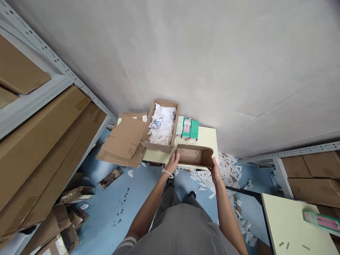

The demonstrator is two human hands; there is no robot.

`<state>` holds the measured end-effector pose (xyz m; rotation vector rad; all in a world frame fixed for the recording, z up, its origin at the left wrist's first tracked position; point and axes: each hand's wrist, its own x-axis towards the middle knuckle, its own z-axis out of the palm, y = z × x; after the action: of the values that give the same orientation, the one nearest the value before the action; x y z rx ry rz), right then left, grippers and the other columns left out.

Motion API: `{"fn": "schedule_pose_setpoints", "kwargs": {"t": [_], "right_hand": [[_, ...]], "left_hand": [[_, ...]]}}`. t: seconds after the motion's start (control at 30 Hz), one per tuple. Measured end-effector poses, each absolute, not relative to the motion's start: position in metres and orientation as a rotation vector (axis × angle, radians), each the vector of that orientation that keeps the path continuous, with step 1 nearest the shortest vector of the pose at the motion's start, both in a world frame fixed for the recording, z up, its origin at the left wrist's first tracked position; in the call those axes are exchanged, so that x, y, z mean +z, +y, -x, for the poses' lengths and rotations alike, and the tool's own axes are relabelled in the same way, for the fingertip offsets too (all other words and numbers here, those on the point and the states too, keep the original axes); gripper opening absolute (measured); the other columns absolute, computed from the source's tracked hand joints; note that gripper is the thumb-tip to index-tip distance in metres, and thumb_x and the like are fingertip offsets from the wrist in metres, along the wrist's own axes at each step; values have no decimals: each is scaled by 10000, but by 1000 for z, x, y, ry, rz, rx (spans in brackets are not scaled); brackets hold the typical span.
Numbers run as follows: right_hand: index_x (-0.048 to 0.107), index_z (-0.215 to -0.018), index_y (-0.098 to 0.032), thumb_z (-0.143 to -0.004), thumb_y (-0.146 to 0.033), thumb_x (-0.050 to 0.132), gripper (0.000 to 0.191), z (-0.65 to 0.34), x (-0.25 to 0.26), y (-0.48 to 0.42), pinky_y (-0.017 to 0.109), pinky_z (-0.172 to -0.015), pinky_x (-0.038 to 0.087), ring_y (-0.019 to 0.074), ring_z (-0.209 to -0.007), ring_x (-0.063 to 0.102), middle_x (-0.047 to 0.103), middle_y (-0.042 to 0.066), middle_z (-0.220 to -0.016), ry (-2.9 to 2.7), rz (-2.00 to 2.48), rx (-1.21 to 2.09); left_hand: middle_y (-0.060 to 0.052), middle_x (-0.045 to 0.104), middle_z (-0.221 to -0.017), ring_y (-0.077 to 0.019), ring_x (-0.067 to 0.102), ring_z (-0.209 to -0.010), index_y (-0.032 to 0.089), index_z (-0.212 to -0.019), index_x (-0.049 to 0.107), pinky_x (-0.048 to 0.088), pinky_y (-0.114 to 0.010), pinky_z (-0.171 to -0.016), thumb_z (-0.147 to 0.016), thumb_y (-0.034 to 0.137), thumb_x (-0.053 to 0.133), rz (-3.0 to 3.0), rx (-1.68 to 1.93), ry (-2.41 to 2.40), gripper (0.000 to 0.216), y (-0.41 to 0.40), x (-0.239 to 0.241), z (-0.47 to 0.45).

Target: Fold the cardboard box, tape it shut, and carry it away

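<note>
Cardboard box (193, 156), fingers of left hand (172, 163) and right hand (215, 170) closed on its ends, at table (204, 138) near edge; paper-filled box (159, 124) beyond; blue floor (106, 177) below.

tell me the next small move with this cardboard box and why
I'd probably set the cardboard box down on the table. The left hand and right hand hold its two ends right at the table's edge, so it has only a short way to go, and it would sit near the green boxes.

A pale yellow table (204, 140) carries flattened cardboard (123, 140), an open carton (146, 124) and green boxes (194, 129).
</note>
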<state>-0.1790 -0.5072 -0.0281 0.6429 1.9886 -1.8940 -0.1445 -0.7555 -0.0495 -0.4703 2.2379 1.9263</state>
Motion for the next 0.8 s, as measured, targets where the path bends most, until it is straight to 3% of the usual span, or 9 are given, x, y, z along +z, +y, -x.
{"fn": "schedule_pose_setpoints", "kwargs": {"t": [0.37,0.53,0.67,0.8], "right_hand": [[592,-1258,-300,-802,-640,451,585,166,-72,-495,459,-986,474,261,-1288,497,622,17,-1294,1909,-877,-1782],[574,-1298,-284,-818,-721,362,682,173,-61,-499,492,-1037,411,275,-1294,493,583,56,-1344,1875,-822,-1819],[498,-1381,-265,-813,-751,361,760,181,-49,-493,472,-1093,348,277,-1336,442,466,78,-1453,1914,-822,-1890],[483,-1396,-273,-813,-737,402,749,181,-37,-493,474,-1112,320,287,-1355,414,452,80,-1464,1918,-781,-1915]], "left_hand": [[-92,317,-1544,-210,264,-1439,193,-1459,334,184,-351,-1195,-903,568,298,502,1695,2194,671,-755,-66,139],[-186,363,-1501,-342,276,-1420,115,-1401,434,214,-446,-1170,-782,599,534,530,1398,2368,792,-785,-30,124],[-150,609,-1292,-328,538,-1234,186,-1270,589,373,-462,-1074,-879,593,380,360,1454,2557,602,-843,14,145],[-157,483,-1422,-316,451,-1314,151,-1376,464,343,-460,-1096,-872,485,473,403,1309,2883,604,-895,39,213]]}}
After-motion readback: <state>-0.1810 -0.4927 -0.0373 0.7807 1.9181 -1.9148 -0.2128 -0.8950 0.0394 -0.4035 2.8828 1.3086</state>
